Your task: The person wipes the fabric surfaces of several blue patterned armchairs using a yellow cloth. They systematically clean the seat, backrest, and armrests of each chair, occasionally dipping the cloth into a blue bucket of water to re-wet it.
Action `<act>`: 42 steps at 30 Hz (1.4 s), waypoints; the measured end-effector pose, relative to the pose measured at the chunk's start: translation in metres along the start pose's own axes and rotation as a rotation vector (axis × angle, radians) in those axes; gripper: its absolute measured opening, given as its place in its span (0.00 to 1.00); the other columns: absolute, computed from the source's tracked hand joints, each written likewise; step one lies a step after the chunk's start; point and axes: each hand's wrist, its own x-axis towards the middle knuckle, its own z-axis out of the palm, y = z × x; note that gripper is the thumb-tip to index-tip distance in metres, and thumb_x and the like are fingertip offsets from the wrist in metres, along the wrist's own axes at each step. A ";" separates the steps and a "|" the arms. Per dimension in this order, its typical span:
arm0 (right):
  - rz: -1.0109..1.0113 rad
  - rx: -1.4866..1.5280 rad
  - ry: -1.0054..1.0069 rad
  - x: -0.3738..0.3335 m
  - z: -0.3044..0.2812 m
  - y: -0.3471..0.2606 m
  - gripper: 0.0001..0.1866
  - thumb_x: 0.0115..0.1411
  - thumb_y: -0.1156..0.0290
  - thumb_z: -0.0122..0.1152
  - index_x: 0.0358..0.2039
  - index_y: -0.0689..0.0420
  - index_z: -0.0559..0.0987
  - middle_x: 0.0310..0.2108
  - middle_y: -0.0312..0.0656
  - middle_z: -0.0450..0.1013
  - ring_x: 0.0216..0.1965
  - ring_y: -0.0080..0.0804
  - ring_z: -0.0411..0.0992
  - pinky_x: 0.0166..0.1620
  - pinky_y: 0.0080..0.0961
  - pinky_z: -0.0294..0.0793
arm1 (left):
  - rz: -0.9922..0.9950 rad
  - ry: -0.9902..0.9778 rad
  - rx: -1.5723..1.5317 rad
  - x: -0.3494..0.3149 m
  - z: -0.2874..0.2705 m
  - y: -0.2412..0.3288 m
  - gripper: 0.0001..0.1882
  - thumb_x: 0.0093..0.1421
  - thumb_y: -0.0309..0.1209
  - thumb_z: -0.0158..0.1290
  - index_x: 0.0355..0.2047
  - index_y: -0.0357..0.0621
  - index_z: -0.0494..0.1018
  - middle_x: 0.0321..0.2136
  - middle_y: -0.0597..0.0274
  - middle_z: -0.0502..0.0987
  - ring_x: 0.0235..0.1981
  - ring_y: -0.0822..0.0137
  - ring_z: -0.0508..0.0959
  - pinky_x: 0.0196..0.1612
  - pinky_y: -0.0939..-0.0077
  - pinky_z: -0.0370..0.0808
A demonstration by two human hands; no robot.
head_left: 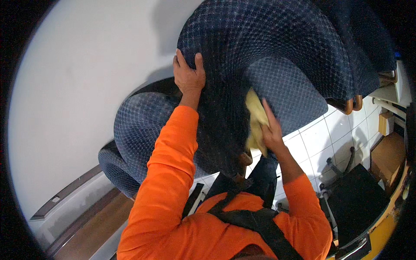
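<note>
A dark blue chair with a checked fabric cover (268,26) fills the upper middle. My left hand (189,78) lies on the left edge of its backrest, thumb and fingers apart. In my right hand (272,132) is a crumpled yellow cloth (255,110), partly blurred. The cloth is beside the inner side of the chair, next to the lighter blue seat (286,91). Part of it hangs below my fingers, and my palm is hidden.
More blue checked chairs (141,125) stand at the left along a white wall (91,78). White floor tiles (312,138) show below the seat. At the right are a black panel (364,203), a cardboard box (388,156) and a white pipe (388,106).
</note>
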 end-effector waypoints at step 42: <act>-0.364 -0.749 -0.152 -0.025 0.138 -0.004 0.35 0.48 0.83 0.54 0.60 0.52 0.73 0.70 0.42 0.56 0.68 0.59 0.53 0.66 0.58 0.54 | -0.142 -0.097 0.033 0.004 -0.006 0.012 0.45 0.64 0.62 0.44 0.70 0.44 0.52 0.62 0.34 0.60 0.61 0.38 0.66 0.60 0.48 0.67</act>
